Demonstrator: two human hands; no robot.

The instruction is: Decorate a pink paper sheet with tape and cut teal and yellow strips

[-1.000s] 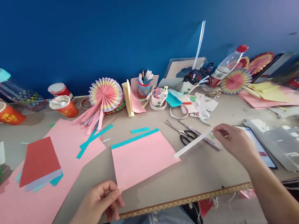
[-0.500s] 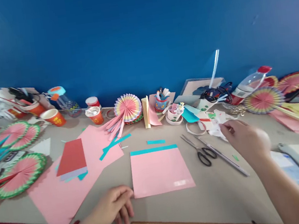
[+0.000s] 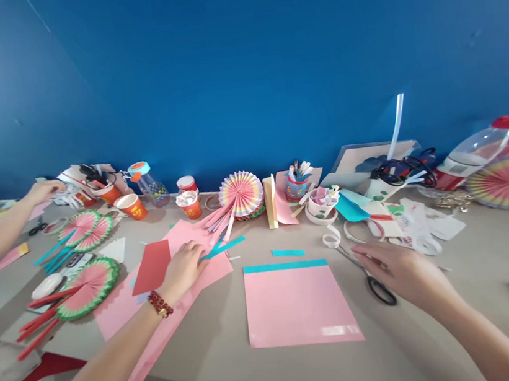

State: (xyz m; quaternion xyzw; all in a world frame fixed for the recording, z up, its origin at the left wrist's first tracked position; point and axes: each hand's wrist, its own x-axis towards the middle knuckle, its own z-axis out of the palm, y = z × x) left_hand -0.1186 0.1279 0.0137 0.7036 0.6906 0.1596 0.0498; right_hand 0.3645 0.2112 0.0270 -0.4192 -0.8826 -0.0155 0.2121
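My left hand (image 3: 184,271) reaches over the pink sheets at left, its fingers together on the left ends of blue paper strips (image 3: 228,246). A flat pink paper (image 3: 298,309) with a blue band along its top edge lies between my hands. Above it is a short blue strip (image 3: 288,253). My right hand (image 3: 400,268) is over the scissors (image 3: 380,290), fingers curled; whatever they hold is hidden. One black scissor handle shows beside the fingers. A curled white strip (image 3: 331,238) lies just beyond the fingertips. A red paper piece (image 3: 152,266) lies beside my left wrist.
Along the blue wall stand paper cups (image 3: 131,207), a pleated paper fan (image 3: 241,195), a cup of scraps (image 3: 322,203) and a plastic bottle (image 3: 475,155). White scraps (image 3: 412,226) lie at right. More fans (image 3: 91,287) and another person's hand (image 3: 46,191) are at left.
My left hand has moved from beside the pink paper up to the blue strips. My right hand has left the white scraps for the scissors. A white curl has appeared; the view has shifted left.
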